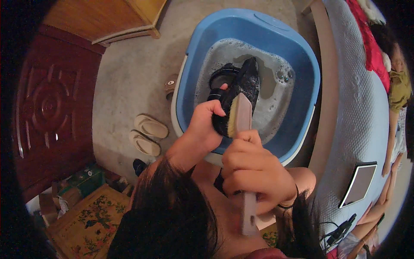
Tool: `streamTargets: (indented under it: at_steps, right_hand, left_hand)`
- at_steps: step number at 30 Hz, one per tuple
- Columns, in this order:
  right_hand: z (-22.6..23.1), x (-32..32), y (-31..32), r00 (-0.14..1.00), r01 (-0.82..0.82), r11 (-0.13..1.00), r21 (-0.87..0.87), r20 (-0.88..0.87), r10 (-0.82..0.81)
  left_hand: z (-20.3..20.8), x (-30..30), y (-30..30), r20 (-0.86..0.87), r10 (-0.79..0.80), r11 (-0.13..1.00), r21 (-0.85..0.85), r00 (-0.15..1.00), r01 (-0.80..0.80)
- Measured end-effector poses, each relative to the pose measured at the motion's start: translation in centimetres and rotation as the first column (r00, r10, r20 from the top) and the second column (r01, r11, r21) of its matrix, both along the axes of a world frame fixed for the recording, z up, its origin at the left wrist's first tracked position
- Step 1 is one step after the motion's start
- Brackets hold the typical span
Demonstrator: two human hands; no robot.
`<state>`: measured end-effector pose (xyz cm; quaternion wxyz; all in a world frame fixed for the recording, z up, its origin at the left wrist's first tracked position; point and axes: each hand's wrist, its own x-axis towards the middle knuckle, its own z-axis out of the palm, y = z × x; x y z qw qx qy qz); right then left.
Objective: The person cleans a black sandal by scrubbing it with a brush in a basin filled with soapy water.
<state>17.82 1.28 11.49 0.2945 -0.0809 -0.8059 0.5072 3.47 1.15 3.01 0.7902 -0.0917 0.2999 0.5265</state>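
One black strapped shoe (249,80), wet, sat in the left hand's grip (208,123), presumably held firm against bristle pressure. The right hand's grip (256,172) wrapped one pale-handled, yellow-bristled brush (244,113). Beneath and beyond: one blue rounded-square plastic tub (188,77), sudsy. Leftward lay two beige slippers (152,125).

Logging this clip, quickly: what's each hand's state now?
Left hand: closed, holding the black strapped shoe.
Right hand: closed, holding the pale pinkish-grey long-handled brush with yellowish bristles.
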Motion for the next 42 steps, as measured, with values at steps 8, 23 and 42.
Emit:
streamTargets:
  at_steps: [8,23,42]
  right_hand:
    - [-3.3,-1.5,0.4,0.974,0.135,0.978,0.160,0.158,-0.161]
    - [-2.8,-0.8,0.6,0.980,0.129,0.987,0.096,0.140,-0.142]
    - [-2.2,-0.3,1.5,0.993,0.120,0.989,0.089,-0.007,-0.120]
  left_hand:
    - [-0.5,-0.5,0.1,-0.056,-0.056,0.998,-0.005,0.997,0.056]
    - [0.9,0.0,0.1,0.001,-0.002,1.000,-0.015,1.000,0.002]
    - [1.1,-0.1,0.0,0.104,0.027,0.994,-0.107,0.994,-0.016]
